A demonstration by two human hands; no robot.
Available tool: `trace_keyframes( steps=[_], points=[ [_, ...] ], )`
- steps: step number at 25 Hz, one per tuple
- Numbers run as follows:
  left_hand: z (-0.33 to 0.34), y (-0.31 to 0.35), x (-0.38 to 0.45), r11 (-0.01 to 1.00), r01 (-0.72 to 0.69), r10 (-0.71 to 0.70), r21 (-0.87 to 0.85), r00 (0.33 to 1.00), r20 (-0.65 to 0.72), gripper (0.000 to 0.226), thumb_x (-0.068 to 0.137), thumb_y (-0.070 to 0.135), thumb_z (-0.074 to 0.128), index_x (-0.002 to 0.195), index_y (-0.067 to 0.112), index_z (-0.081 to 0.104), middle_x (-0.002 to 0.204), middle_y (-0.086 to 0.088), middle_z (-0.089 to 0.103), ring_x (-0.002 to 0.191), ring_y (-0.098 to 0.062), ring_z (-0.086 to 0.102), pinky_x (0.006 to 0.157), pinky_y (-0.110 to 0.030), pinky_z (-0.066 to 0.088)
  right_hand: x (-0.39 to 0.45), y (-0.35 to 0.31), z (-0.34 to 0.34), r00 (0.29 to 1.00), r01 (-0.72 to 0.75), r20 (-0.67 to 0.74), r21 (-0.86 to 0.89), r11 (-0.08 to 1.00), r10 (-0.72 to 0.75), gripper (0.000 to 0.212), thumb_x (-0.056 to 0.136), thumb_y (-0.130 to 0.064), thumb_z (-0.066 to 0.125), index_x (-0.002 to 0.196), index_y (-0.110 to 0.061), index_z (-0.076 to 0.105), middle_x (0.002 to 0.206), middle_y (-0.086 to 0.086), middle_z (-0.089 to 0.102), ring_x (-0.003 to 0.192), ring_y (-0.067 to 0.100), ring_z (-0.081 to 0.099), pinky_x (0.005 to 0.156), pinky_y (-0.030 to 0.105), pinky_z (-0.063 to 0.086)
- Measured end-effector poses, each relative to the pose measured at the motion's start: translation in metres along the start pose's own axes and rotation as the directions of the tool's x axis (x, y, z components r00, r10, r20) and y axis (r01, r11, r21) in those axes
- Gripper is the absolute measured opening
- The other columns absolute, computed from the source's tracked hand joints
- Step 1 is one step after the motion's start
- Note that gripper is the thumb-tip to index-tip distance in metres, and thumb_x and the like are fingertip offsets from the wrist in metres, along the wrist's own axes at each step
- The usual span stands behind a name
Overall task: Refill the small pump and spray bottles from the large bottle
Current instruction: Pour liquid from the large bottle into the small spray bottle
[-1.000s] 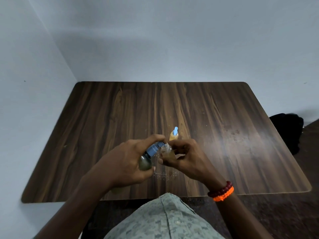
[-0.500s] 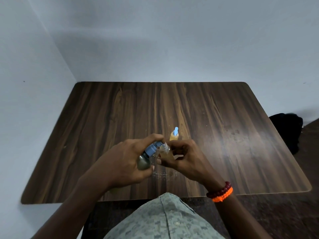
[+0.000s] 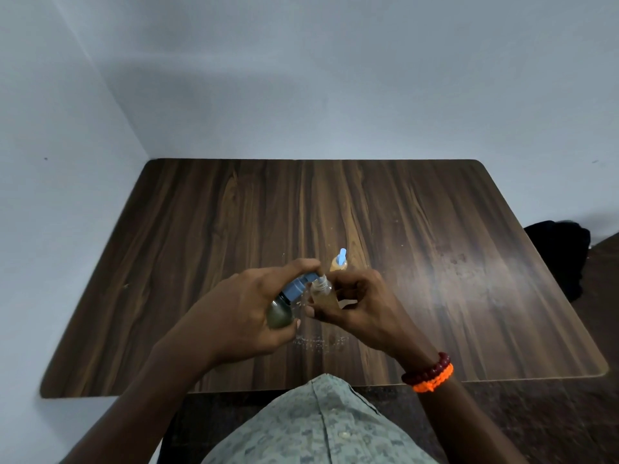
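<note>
My left hand (image 3: pixel 241 309) grips the large dark green bottle (image 3: pixel 280 312), tilted with its blue pump top (image 3: pixel 299 285) pointing right and my forefinger over the pump head. Its nozzle meets the open neck of a small clear bottle (image 3: pixel 322 293) holding amber liquid, which my right hand (image 3: pixel 361 306) holds upright above the wooden table (image 3: pixel 435 262). Just behind the hands stands another small amber bottle with a light blue top (image 3: pixel 340 262), on the table and partly hidden by my fingers.
A patch of small droplets (image 3: pixel 318 341) lies on the table under the hands. A dark bag (image 3: pixel 559 252) sits on the floor beyond the table's right edge. Walls close off the left and far sides.
Both hands with their bottles have drifted slightly up and away from me; the grip and the nozzle-to-neck contact look the same.
</note>
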State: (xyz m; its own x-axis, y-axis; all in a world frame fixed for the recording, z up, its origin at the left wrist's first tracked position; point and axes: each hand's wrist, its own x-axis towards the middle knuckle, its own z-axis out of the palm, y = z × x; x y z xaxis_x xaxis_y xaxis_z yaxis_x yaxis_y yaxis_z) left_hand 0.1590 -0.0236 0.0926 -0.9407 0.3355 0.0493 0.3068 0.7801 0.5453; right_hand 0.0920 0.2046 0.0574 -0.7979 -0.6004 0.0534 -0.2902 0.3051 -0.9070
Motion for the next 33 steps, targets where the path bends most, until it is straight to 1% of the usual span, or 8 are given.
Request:
trace_keyframes(
  steps=[6, 10, 12, 15, 21, 23, 26, 33],
  points=[
    [-0.001, 0.001, 0.002, 1.000, 0.004, -0.004, -0.001, 1.000, -0.012, 0.086, 0.085, 0.051, 0.068, 0.154, 0.057, 0.017, 0.119, 0.016, 0.067, 0.089, 0.001, 0.068, 0.078, -0.024, 0.063, 0.004, 0.001, -0.003, 1.000, -0.018, -0.016, 0.026, 0.999, 0.019, 0.033, 0.088, -0.023, 0.083, 0.117, -0.009, 0.076, 0.103, 0.003, 0.080, 0.091, 0.016, 0.077, 0.080, 0.045, 0.066],
    [-0.001, 0.001, 0.004, 0.999, 0.016, -0.015, 0.038, 1.000, -0.019, 0.075, 0.083, 0.057, 0.061, 0.149, 0.054, 0.025, 0.116, 0.016, 0.067, 0.086, 0.005, 0.064, 0.076, -0.018, 0.059, 0.006, 0.002, -0.003, 1.000, 0.005, 0.010, -0.003, 1.000, -0.005, 0.030, 0.089, -0.021, 0.083, 0.115, -0.008, 0.076, 0.104, 0.004, 0.079, 0.093, 0.017, 0.076, 0.081, 0.045, 0.064],
    [-0.001, 0.003, 0.007, 0.999, 0.013, -0.011, 0.044, 0.999, -0.042, 0.078, 0.084, 0.057, 0.060, 0.151, 0.057, 0.020, 0.118, 0.017, 0.066, 0.084, 0.007, 0.062, 0.073, -0.015, 0.057, 0.007, 0.001, -0.003, 1.000, -0.001, -0.021, 0.039, 0.999, 0.002, 0.031, 0.089, -0.021, 0.082, 0.116, -0.007, 0.076, 0.103, 0.005, 0.080, 0.091, 0.017, 0.077, 0.080, 0.045, 0.065],
    [0.000, 0.002, 0.008, 1.000, 0.014, -0.014, -0.004, 0.999, -0.034, 0.093, 0.086, 0.051, 0.068, 0.156, 0.062, 0.009, 0.130, 0.015, 0.065, 0.093, 0.001, 0.068, 0.080, -0.024, 0.063, 0.010, 0.001, -0.009, 0.999, -0.014, -0.031, 0.050, 0.999, 0.016, 0.035, 0.088, -0.022, 0.083, 0.119, -0.007, 0.075, 0.103, 0.005, 0.080, 0.090, 0.016, 0.078, 0.080, 0.047, 0.066],
    [0.003, 0.002, 0.010, 0.999, 0.026, -0.026, 0.034, 1.000, -0.006, 0.074, 0.082, 0.059, 0.057, 0.147, 0.058, 0.023, 0.106, 0.023, 0.059, 0.080, 0.009, 0.062, 0.070, -0.016, 0.059, 0.006, 0.006, -0.008, 1.000, -0.005, 0.012, 0.011, 1.000, 0.004, 0.032, 0.089, -0.020, 0.083, 0.116, -0.006, 0.075, 0.105, 0.005, 0.079, 0.094, 0.017, 0.076, 0.082, 0.045, 0.065],
    [0.005, 0.001, 0.011, 0.999, 0.026, -0.025, 0.039, 0.999, -0.022, 0.080, 0.082, 0.056, 0.061, 0.149, 0.061, 0.018, 0.108, 0.023, 0.059, 0.077, 0.008, 0.062, 0.067, -0.016, 0.057, 0.006, 0.006, -0.007, 1.000, -0.021, -0.015, 0.049, 0.999, 0.022, 0.032, 0.089, -0.019, 0.083, 0.117, -0.006, 0.076, 0.102, 0.006, 0.080, 0.089, 0.017, 0.077, 0.080, 0.046, 0.065],
    [0.007, 0.000, 0.011, 1.000, 0.020, -0.020, -0.013, 1.000, 0.000, 0.091, 0.082, 0.056, 0.063, 0.155, 0.063, 0.008, 0.124, 0.017, 0.065, 0.088, 0.003, 0.067, 0.077, -0.025, 0.063, 0.005, 0.007, -0.009, 0.999, -0.025, -0.025, 0.058, 0.998, 0.027, 0.034, 0.089, -0.019, 0.083, 0.119, -0.006, 0.075, 0.101, 0.006, 0.080, 0.087, 0.018, 0.077, 0.078, 0.046, 0.066],
    [0.009, -0.002, 0.014, 0.999, 0.025, -0.026, 0.021, 0.999, 0.033, 0.080, 0.081, 0.065, 0.056, 0.149, 0.066, 0.013, 0.119, 0.016, 0.067, 0.088, 0.003, 0.067, 0.078, -0.026, 0.063, 0.000, 0.010, -0.008, 0.999, -0.032, -0.011, 0.025, 0.999, 0.032, 0.034, 0.089, -0.022, 0.083, 0.120, -0.011, 0.076, 0.102, 0.001, 0.080, 0.088, 0.014, 0.076, 0.078, 0.040, 0.065]
  ],
)
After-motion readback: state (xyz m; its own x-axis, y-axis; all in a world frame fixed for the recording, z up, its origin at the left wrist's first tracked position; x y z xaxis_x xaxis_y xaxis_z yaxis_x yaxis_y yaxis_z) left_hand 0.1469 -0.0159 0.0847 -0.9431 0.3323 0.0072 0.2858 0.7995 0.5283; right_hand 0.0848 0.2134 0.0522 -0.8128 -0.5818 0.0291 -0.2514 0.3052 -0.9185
